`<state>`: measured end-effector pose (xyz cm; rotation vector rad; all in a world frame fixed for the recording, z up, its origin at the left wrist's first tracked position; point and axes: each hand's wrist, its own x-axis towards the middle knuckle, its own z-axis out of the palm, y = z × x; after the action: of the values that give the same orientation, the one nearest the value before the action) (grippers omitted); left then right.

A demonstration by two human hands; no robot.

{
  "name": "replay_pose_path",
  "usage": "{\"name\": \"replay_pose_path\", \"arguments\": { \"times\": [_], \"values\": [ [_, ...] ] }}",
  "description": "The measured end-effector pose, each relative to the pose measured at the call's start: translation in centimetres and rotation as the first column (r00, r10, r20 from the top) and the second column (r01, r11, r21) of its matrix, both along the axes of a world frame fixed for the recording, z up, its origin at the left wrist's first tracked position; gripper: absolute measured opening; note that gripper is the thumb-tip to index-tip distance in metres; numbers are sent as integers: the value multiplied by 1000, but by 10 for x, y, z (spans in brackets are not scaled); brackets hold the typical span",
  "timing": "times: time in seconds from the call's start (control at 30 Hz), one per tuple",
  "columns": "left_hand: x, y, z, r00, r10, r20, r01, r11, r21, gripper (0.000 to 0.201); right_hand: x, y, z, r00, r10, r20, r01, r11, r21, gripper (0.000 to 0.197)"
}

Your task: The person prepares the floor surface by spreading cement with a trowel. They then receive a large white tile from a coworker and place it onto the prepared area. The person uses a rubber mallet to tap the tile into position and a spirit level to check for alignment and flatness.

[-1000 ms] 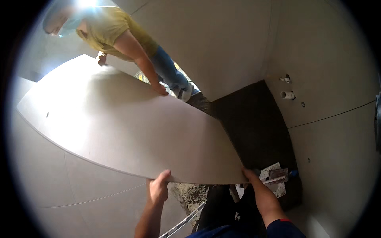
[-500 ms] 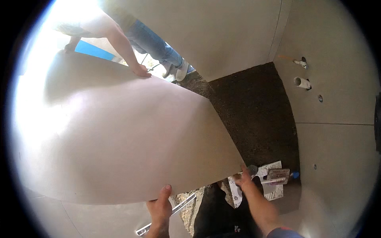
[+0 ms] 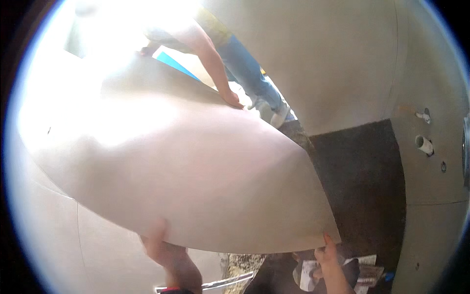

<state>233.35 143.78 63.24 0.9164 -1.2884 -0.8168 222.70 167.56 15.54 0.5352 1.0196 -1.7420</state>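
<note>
Holding the slab (image 3: pixel 210 181) well needs, in my judgement, a wide grip and a slow, even lift shared with the co-worker. The slab is spread in front of both hands and goes far out to the left of them. The left hand (image 3: pixel 164 245) is clamped on its near edge with the thumb on top; it is blurred. The right hand (image 3: pixel 328 251) grips the same edge just beside the corner, thumb also on top; the fingers below are hard to see. Opposite them, a co-worker's hand (image 3: pixel 234 99) is on the far edge. I would keep that right corner clear of the dark bed (image 3: pixel 367 171), which lies beyond the right hand, because a knock could chip the slab or mark the bed.

Compared with half a second ago, the left hand has moved farther along the edge, so the gap between the hands is wider. The view has also turned: the bed and the pipe (image 3: pixel 424 145) now appear farther to the right. The co-worker's hand remains on the far edge.
</note>
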Motion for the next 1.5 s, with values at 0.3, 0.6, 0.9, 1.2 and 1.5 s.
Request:
{"name": "replay_pose_path", "arguments": {
  "times": [0.3,0.6,0.9,1.2,1.5],
  "values": [
    [91,-63,-54,843,316,436,134,661,-738,35,-12,-57,75,831,-264,490,296,955,11,21],
    [109,-81,-48,999,44,-24,-49,936,-347,60,-8,-48,74,917,-38,396,203,901,-383,31],
    [118,-67,-56,988,-69,-138,22,948,-317,62,-6,-34,96,958,-89,272,168,944,-282,34],
    [116,-66,-89,954,227,194,-40,740,-672,25,4,-25,105,954,-154,257,220,942,-254,38],
    [211,-102,-117,987,26,158,30,938,-346,43,17,-36,110,965,-245,90,260,929,-265,47]
  ]
}}
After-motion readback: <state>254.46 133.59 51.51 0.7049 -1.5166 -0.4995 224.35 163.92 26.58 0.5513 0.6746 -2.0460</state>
